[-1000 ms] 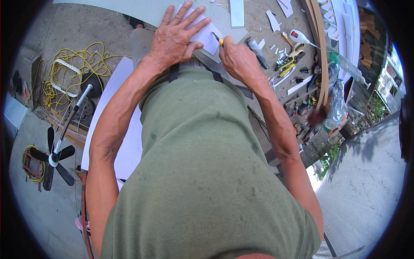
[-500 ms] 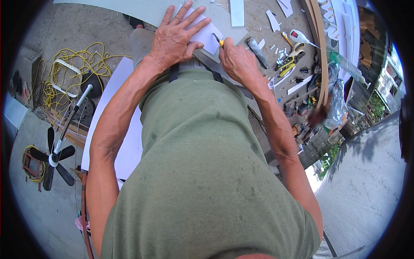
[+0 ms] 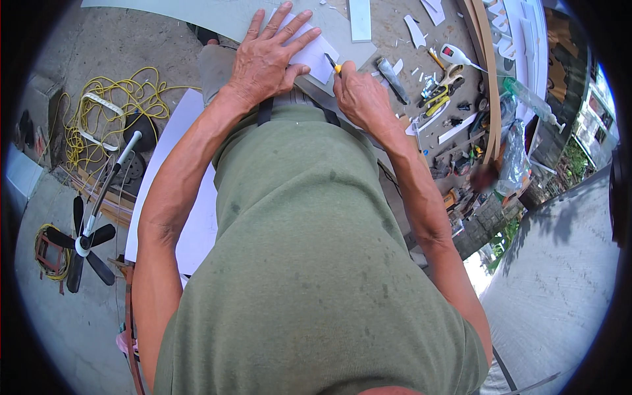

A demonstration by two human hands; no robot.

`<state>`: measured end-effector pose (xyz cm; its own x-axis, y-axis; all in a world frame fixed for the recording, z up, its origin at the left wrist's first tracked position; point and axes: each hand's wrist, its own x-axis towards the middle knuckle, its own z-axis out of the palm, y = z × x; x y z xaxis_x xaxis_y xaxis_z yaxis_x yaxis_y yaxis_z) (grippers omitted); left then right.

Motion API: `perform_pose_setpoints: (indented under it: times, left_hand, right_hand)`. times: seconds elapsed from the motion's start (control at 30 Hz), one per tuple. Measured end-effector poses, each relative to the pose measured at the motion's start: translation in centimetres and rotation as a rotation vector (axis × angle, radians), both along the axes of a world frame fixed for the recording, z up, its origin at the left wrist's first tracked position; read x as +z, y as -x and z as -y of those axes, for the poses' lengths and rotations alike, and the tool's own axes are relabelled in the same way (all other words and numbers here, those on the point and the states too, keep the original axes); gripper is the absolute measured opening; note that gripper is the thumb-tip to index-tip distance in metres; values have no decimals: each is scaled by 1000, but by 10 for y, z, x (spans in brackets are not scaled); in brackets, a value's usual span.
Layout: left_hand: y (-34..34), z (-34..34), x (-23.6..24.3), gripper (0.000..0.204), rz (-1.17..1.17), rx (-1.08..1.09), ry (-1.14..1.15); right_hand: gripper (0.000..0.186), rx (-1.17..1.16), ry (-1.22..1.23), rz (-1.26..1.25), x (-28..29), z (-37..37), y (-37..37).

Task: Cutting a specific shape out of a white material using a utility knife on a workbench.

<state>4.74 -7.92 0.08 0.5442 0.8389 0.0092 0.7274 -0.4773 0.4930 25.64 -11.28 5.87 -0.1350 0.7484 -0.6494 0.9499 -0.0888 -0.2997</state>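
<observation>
My left hand (image 3: 264, 60) lies flat, fingers spread, pressing down on a small white sheet (image 3: 315, 45). In my right hand (image 3: 363, 95) is a cutter knife (image 3: 337, 68) with a yellow body and a dark blade, its tip at the right edge of that sheet. My fingers cover most of the knife's handle. Beneath the white sheet is a pale grey-green board (image 3: 224, 12) that reaches to the left. A narrow pale strip (image 3: 360, 20) rests on the board just beyond my right hand.
Right of my hands lie white offcuts (image 3: 415, 31), a grey tube-like tool (image 3: 393, 80), yellow-handled scissors (image 3: 451, 80), a white glue gun (image 3: 455, 55) and a bent brown strip (image 3: 490, 85). At left are a tangled yellow cord (image 3: 141, 92), a fan (image 3: 81, 245) and a large white sheet (image 3: 174, 178).
My right hand and forearm have shifted very slightly, with the knife still at the sheet's edge. The left hand stays almost where it was.
</observation>
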Motion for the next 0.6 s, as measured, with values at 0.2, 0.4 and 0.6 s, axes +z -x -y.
perform_pose_setpoints:
  times: [0.2,0.4,0.6]
  left_hand:
    - [0,0,-1,76,6,5,2]
    - [0,0,0,76,4,5,-2]
    - [0,0,0,77,-6,4,0]
  right_hand:
    - [30,-1,4,-4,2,3,0]
    - [29,-16,8,-8,2,4,1]
    - [28,-19,19,5,2,5,1]
